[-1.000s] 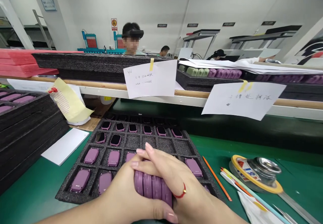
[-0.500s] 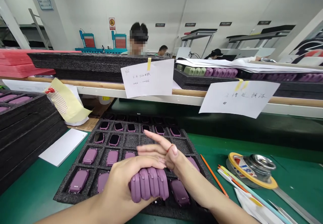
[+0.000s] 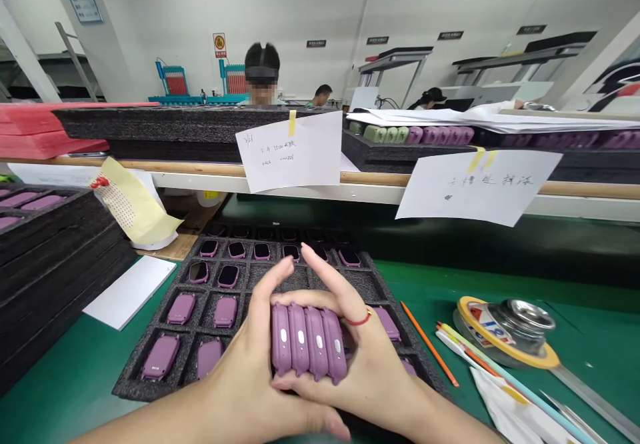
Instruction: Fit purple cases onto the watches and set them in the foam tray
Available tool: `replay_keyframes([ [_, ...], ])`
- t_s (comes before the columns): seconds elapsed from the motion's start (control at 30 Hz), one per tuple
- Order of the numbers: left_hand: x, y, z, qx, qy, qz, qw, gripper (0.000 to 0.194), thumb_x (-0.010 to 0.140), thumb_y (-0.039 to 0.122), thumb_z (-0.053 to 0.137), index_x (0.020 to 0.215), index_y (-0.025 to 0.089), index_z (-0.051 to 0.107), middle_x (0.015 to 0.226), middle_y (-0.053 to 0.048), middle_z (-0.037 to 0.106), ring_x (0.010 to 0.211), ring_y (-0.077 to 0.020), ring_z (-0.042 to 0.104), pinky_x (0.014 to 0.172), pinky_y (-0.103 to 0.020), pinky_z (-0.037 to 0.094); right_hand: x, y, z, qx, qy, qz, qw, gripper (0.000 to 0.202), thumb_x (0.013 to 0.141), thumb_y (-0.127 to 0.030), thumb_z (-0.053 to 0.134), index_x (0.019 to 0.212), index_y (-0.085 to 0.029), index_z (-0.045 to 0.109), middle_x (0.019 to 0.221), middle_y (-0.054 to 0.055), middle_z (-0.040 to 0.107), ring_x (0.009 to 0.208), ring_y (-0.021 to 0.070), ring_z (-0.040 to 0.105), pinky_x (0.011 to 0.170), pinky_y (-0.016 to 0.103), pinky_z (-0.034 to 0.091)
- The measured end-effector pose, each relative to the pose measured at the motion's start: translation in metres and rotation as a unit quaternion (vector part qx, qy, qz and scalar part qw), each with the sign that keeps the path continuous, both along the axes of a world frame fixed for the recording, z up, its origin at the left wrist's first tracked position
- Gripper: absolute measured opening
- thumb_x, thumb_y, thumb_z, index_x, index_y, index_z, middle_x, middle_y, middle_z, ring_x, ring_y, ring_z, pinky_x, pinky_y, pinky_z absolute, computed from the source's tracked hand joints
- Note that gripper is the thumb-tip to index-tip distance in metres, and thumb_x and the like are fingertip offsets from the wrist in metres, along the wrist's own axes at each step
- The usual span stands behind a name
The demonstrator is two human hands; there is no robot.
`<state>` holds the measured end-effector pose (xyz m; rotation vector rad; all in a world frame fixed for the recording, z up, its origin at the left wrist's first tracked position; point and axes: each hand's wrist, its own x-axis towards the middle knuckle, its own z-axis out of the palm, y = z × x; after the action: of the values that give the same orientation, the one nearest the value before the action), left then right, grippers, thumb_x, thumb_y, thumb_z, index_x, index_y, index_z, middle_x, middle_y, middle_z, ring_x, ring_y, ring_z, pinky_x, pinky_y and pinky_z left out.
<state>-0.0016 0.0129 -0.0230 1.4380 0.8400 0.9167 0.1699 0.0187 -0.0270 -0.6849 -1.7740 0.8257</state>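
Note:
A row of several purple smartwatch cases is pressed side by side between my hands, with oval silver buttons on their edges facing me. My right hand, with a red string on one finger, clasps the row: fingers pass behind its top and the thumb lies along its bottom. My left hand rests against the row's left end, fingers stretched upward and thumb extended below, away from the cases. Under both hands lies a black foam tray whose pockets hold more purple cases, some with dark screens up, others back up.
Black foam trays are stacked at left beside a white pad. Right of the tray lie an orange stick, tools and a glass jar with a metal top. A shelf edge with taped notes spans the back; people sit beyond.
The row of cases has turned so its button edges face me. My right hand has closed around it, while my left hand's fingers have straightened and its thumb has come off the top.

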Motion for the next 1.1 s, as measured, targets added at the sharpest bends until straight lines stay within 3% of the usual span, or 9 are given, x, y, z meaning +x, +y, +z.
replay_keyframes([
  [0.07,0.002,-0.001,0.004,-0.087,-0.051,-0.048,0.994,0.128,0.057,0.032,0.096,0.155,0.034,0.015,0.144,-0.015,0.051,0.131,-0.0373,0.052,0.109,-0.056,0.039,0.003,0.000,0.001,0.036,-0.010,0.002,0.999,0.110,0.074,-0.026,0.087,0.159,-0.033,0.017,0.121,0.005,0.072,0.105,0.0237,0.073,0.101,0.038,0.056],
  [0.17,0.005,-0.001,0.007,-0.137,-0.088,-0.080,0.983,0.079,0.068,0.038,0.088,0.135,0.018,0.051,0.117,-0.013,0.068,0.113,-0.0331,0.065,0.101,-0.050,0.047,0.006,0.001,0.001,0.080,-0.020,0.009,0.997,0.101,0.082,-0.025,0.081,0.159,-0.030,0.016,0.126,0.007,0.071,0.111,0.0258,0.071,0.105,0.041,0.054],
  [0.23,0.006,-0.001,0.008,-0.157,-0.082,-0.070,0.982,0.062,0.068,0.036,0.088,0.121,0.016,0.061,0.115,-0.011,0.070,0.112,-0.0319,0.066,0.099,-0.047,0.049,0.006,0.003,0.000,0.096,-0.022,0.008,0.995,0.099,0.083,-0.027,0.080,0.160,-0.028,0.017,0.126,0.008,0.071,0.113,0.0267,0.070,0.107,0.043,0.053],
  [0.4,0.005,-0.001,0.011,-0.140,-0.099,-0.037,0.985,0.059,0.077,0.040,0.082,0.126,0.019,0.056,0.126,-0.013,0.068,0.122,-0.0320,0.061,0.104,-0.046,0.048,0.007,0.005,0.002,0.118,-0.068,-0.016,0.990,0.098,0.082,-0.023,0.076,0.160,-0.029,0.016,0.125,0.006,0.071,0.113,0.0244,0.070,0.106,0.040,0.054],
  [0.53,0.003,0.000,0.016,-0.141,-0.069,-0.073,0.985,0.057,0.084,0.033,0.076,0.133,0.021,0.049,0.132,-0.012,0.065,0.128,-0.0282,0.058,0.109,-0.042,0.044,0.010,0.008,0.001,0.156,-0.102,-0.029,0.982,0.096,0.085,-0.029,0.074,0.160,-0.027,0.015,0.124,0.007,0.072,0.112,0.0258,0.070,0.107,0.042,0.053],
  [0.67,0.003,0.001,0.019,-0.160,-0.085,-0.086,0.980,0.066,0.076,0.022,0.081,0.131,0.020,0.045,0.138,-0.014,0.061,0.129,-0.0279,0.058,0.107,-0.041,0.046,0.012,0.011,-0.004,0.160,-0.079,-0.010,0.984,0.097,0.086,-0.044,0.075,0.160,-0.028,0.015,0.125,0.008,0.071,0.111,0.0260,0.071,0.107,0.042,0.053],
  [0.93,0.007,0.000,0.009,-0.138,-0.070,-0.063,0.986,0.071,0.064,0.020,0.086,0.124,0.020,0.048,0.118,-0.013,0.072,0.111,-0.0314,0.068,0.095,-0.044,0.053,0.010,0.010,-0.005,0.180,-0.058,-0.008,0.982,0.094,0.087,-0.044,0.073,0.160,-0.029,0.016,0.127,0.009,0.070,0.114,0.0281,0.069,0.108,0.046,0.052],
  [1.03,0.005,0.000,0.007,-0.127,-0.090,-0.081,0.984,0.073,0.067,0.026,0.087,0.129,0.020,0.047,0.126,-0.013,0.068,0.117,-0.0301,0.065,0.098,-0.042,0.050,0.009,0.010,-0.004,0.185,-0.058,-0.008,0.981,0.094,0.086,-0.039,0.075,0.159,-0.029,0.017,0.125,0.009,0.071,0.114,0.0289,0.069,0.107,0.048,0.052],
  [1.1,0.002,0.001,0.008,-0.119,-0.100,-0.071,0.985,0.067,0.075,0.042,0.082,0.129,0.020,0.051,0.126,-0.012,0.067,0.116,-0.0283,0.064,0.096,-0.039,0.051,0.008,0.010,-0.003,0.185,-0.062,-0.009,0.981,0.094,0.085,-0.031,0.075,0.159,-0.029,0.017,0.124,0.008,0.071,0.114,0.0287,0.069,0.107,0.049,0.052],
])
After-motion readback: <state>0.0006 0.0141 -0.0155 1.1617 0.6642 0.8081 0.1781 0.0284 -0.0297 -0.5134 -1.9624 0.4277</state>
